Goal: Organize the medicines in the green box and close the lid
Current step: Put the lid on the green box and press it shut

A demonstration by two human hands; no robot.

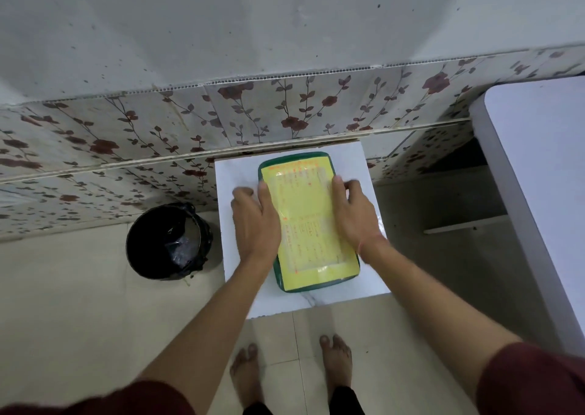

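The green box (pixel 278 275) lies flat on a small white marble-topped stand (pixel 240 174), its lid on and covered by a yellow label with orange print (pixel 308 221). My left hand (pixel 256 221) grips the box's left edge, thumb on the lid and fingers down the side. My right hand (pixel 353 215) holds the right edge the same way. No medicines show; the inside of the box is hidden under the lid.
A black bin lined with a black bag (pixel 169 242) stands on the floor left of the stand. A white table (pixel 538 167) runs along the right. Behind the stand is a flower-patterned tiled wall (pixel 190 123). My bare feet (pixel 291 370) are on the tiled floor below.
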